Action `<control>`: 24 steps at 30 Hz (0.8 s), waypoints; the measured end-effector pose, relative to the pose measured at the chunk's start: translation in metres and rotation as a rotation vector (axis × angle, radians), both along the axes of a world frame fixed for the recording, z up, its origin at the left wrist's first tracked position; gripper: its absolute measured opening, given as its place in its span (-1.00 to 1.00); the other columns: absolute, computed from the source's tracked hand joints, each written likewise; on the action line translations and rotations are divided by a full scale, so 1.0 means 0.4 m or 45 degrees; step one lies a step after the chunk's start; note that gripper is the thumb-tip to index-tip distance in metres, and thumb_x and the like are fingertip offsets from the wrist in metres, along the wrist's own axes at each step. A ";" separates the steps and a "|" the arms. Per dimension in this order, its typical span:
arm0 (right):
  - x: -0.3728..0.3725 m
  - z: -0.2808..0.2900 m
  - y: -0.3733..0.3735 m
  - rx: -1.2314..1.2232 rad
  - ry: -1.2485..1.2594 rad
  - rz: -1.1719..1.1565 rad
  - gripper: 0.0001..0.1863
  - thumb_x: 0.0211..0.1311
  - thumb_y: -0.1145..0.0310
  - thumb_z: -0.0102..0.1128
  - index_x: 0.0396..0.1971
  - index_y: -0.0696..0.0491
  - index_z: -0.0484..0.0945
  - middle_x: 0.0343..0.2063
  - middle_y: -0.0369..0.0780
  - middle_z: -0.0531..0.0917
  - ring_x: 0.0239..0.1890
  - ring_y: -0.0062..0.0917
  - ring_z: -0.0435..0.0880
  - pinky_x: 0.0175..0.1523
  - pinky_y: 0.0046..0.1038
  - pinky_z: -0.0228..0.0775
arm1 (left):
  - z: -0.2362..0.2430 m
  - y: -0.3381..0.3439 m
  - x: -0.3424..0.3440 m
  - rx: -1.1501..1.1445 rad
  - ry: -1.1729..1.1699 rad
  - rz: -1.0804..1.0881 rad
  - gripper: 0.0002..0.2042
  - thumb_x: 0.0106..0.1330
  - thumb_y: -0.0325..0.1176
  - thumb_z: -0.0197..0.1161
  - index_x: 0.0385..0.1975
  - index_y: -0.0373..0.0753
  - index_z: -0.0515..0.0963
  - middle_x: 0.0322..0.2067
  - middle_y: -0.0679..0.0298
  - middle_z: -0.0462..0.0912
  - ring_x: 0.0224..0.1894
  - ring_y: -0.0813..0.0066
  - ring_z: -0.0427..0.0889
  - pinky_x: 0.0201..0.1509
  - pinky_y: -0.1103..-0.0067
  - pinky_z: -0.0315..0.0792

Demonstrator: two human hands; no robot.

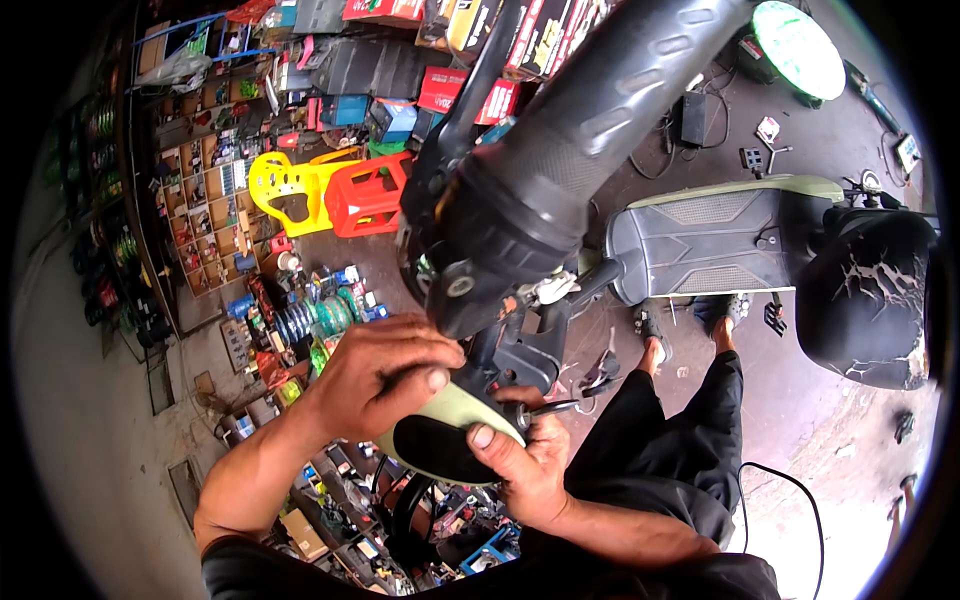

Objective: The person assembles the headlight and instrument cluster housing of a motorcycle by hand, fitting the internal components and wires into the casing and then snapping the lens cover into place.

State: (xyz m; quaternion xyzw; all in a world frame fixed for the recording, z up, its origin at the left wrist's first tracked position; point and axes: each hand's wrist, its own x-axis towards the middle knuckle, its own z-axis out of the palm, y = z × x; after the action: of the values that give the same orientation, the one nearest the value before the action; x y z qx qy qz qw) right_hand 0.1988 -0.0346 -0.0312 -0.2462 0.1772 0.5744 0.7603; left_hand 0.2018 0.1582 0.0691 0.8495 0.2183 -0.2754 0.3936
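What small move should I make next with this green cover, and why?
I'd probably wiggle the green cover gently: the left hand is at its upper edge, the right hand grips it with the thumb on its face, and I can't see whether it's fastened.

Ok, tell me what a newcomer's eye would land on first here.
The big black handlebar grip slanting in from the top edge dominates. Below it, the left hand and right hand hold a pale green panel with a black oval. A yellow stool and red stool sit side by side at upper left, and a cracked black seat is at far right.
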 end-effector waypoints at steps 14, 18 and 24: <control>-0.019 0.006 0.016 -0.132 -0.058 -0.092 -0.58 0.21 0.22 0.37 -0.08 0.17 0.45 -0.30 -0.29 0.57 -0.25 -0.68 0.49 -0.07 -0.59 0.36 | -0.020 0.017 -0.039 0.023 0.027 0.051 -0.77 0.32 -0.41 0.12 -0.37 -0.50 0.62 -0.35 0.01 0.71 -0.25 0.26 0.71 -0.12 0.44 0.53; 0.001 0.002 -0.011 -0.124 -0.262 0.106 -0.55 0.39 0.03 0.18 -0.11 0.17 0.48 -0.20 -0.31 0.57 -0.18 -0.68 0.48 -0.02 -0.58 0.34 | -0.025 0.021 -0.047 0.081 0.045 0.023 -0.74 0.30 -0.35 0.13 -0.37 -0.47 0.63 -0.39 0.06 0.72 -0.32 0.41 0.69 -0.19 0.50 0.51; 0.028 0.003 -0.119 -0.382 -1.496 -0.097 -0.65 0.51 0.16 0.00 -0.21 0.19 0.55 -0.40 -0.32 0.53 -0.41 -0.71 0.40 -0.28 -0.61 0.32 | -0.036 0.019 -0.049 0.142 -0.091 -0.038 -0.67 0.31 -0.21 0.12 -0.49 -0.39 0.61 -0.64 0.15 0.59 -0.55 0.61 0.51 -0.36 0.46 0.42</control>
State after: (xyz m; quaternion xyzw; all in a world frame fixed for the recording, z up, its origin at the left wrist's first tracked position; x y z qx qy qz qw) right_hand 0.2098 -0.0823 -0.0301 -0.6200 -0.1842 0.2835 0.7080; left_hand 0.1820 0.1656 0.0548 0.8826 0.2064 -0.2382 0.3489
